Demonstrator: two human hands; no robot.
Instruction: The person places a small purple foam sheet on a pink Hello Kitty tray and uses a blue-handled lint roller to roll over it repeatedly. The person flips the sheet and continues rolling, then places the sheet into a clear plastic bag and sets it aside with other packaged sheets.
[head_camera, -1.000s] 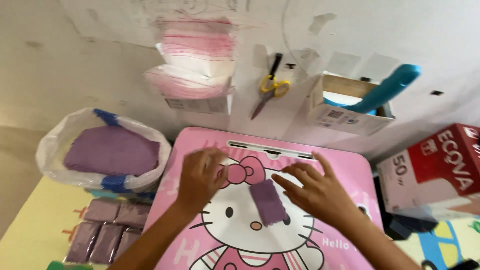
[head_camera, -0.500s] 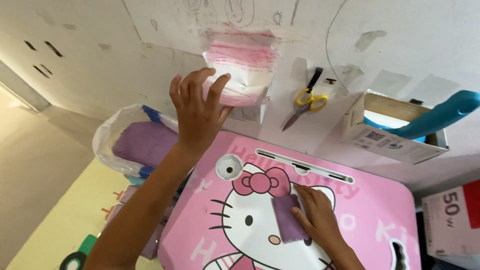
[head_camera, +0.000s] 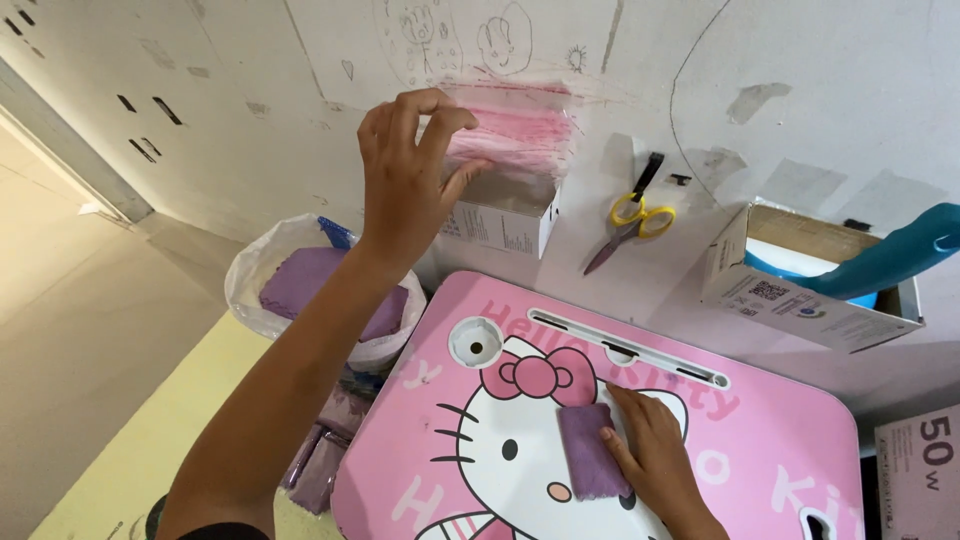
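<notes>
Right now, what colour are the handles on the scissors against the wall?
Yellow: the scissors show their yellow handle loops clearly in the head view.

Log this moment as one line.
left hand: pinching pink bags above white box | right hand: flat on purple block | surface: pink table | scissors: untouched
</notes>
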